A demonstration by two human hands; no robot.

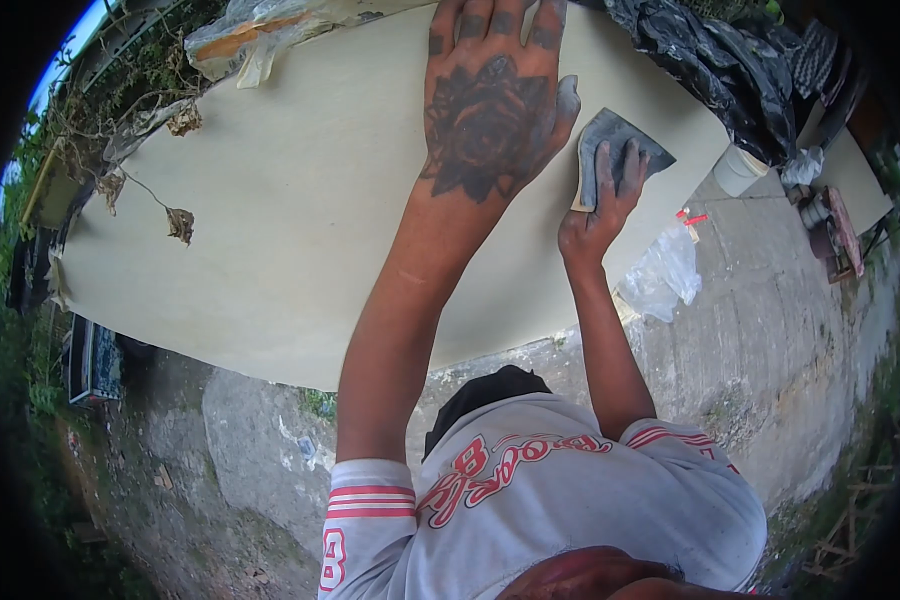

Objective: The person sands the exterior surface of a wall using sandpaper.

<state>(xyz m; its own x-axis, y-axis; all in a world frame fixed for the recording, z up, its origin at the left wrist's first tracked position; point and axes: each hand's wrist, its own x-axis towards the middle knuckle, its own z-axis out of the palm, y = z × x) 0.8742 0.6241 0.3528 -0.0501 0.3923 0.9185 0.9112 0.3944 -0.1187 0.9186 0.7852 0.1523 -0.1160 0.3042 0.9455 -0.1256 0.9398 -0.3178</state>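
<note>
A large cream-coloured panel (270, 220) with a curved edge spreads out in front of me. My left hand (492, 115), back up and tattooed with a dark flower, lies on its upper part with the fingers stretched out. The fingertips run out of the top of the view, and the thumb is dusted grey. To the right of it, my right hand (605, 205) grips a folded piece of dark grey sandpaper (610, 133) with a tan edge, held against the panel near its right side. Grey dust covers those fingers too.
Black plastic sheeting (715, 85) lies along the top right edge, with a white bucket (740, 170) beside it. A clear plastic bag (662, 275) is on the concrete floor (730, 330). Dried leaves (180, 224) hang over the panel's left side.
</note>
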